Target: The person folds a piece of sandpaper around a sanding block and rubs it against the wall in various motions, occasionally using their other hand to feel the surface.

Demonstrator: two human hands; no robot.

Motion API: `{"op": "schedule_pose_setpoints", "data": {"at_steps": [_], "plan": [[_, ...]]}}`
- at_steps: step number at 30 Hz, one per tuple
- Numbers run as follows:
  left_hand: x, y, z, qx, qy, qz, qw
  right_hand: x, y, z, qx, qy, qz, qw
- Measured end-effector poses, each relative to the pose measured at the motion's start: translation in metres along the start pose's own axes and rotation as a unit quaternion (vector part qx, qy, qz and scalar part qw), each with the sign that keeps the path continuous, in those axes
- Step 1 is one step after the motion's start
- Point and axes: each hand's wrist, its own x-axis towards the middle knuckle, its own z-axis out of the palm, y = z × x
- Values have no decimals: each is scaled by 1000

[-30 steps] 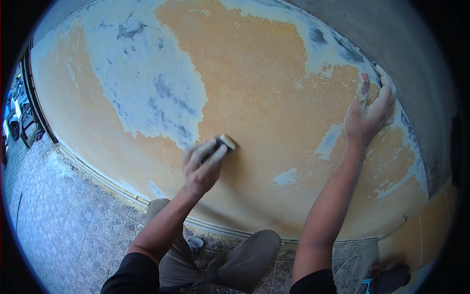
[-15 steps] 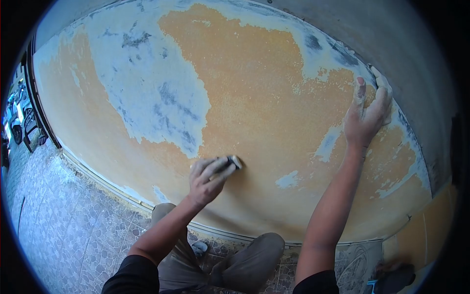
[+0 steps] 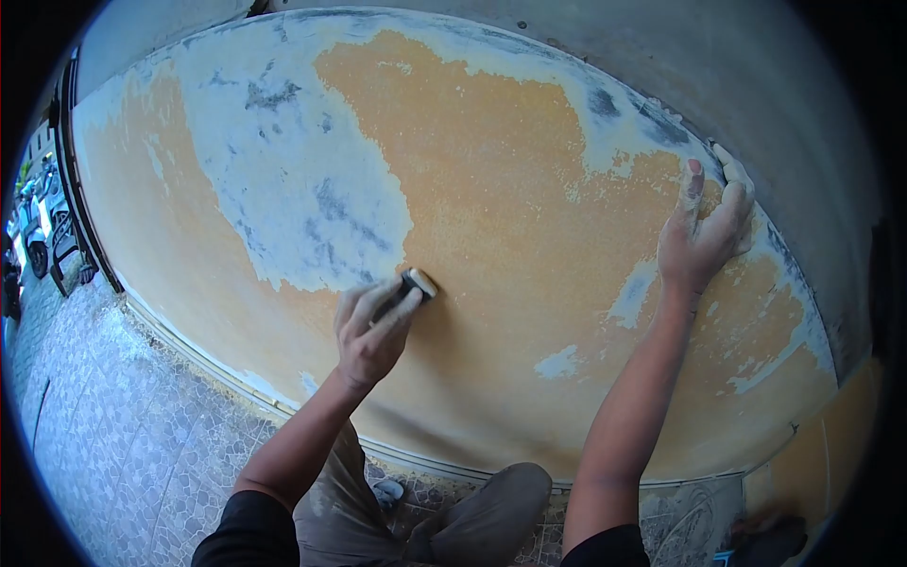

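Observation:
My left hand [image 3: 367, 331] is closed around a small sanding block [image 3: 419, 283], dark on one side and cream on the other. The block is against a broad panel [image 3: 501, 208] coated in orange-tan, with worn pale blue-white and dark grey patches. Just left of the block lies a large pale patch [image 3: 293, 180]. My right hand [image 3: 704, 222] rests at the panel's upper right edge, thumb and forefinger apart, with pale dust on the fingers. Its other fingers lie over the edge and are partly hidden.
Grey wall [image 3: 794, 151] borders the panel's far right side. Below the panel runs a pale ledge strip [image 3: 198, 350], then a stone-patterned tile floor [image 3: 161, 425]. My bent knees [image 3: 501, 501] are close to the near edge. A motor scooter [image 3: 36, 231] stands at far left.
My left hand has moved left and slightly up across the panel with the sanding block. My right hand keeps its place at the edge. The view has shifted slightly.

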Motion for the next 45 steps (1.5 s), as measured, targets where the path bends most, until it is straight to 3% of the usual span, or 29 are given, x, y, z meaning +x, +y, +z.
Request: {"op": "schedule_pose_setpoints", "data": {"at_steps": [4,7,9,11,14,17,19,21,23,25,26,28,30,31,33,35,36,39,40,43,45], "plan": [[123,-14,3,4,166,-150,975,1,3,-3,39,-32,4,999],[160,-2,27,69,220,-107,967,0,4,-2,28,-25,1,999],[132,31,43,13,118,-24,993,0,-3,-1,6,-10,6,1000],[83,56,47,-82,-35,115,989,-1,-7,-2,-14,-1,9,1000],[80,40,34,-71,-61,168,981,0,-5,-4,-20,3,2,1000],[152,14,17,18,111,-64,992,0,1,-8,14,-16,1,1000],[190,-19,14,-1,207,-80,975,-1,6,-5,25,-30,-4,999],[195,-6,25,45,213,-87,972,-2,3,-2,19,-23,9,1000],[169,28,37,26,127,-15,991,-2,-1,1,15,-15,22,1000],[122,50,39,-60,-29,158,985,-3,-1,3,5,-3,26,1000],[110,48,37,-59,-32,154,986,-5,0,3,6,-7,26,1000],[99,38,29,-49,-65,240,967,-3,6,1,29,-21,16,999],[122,11,28,1,42,140,989,-2,8,-4,21,-26,6,999],[143,7,22,33,97,33,994,-3,9,-7,17,-40,-3,999],[172,-6,16,11,199,-98,975,-3,15,-6,18,-39,-15,999],[156,12,34,70,191,-46,978,-4,15,-2,24,-32,-23,999],[131,21,43,57,140,60,987,-5,12,0,16,-17,-15,1000],[49,44,36,-57,-89,240,965,-5,8,5,4,-4,5,1000],[37,42,31,-59,-93,243,964,-6,8,4,-3,-8,12,1000],[26,47,21,-83,-139,208,965,-6,9,6,-3,13,-4,1000],[24,75,19,-184,-123,-79,972,-9,14,-1,-6,-27,0,1000]]}}
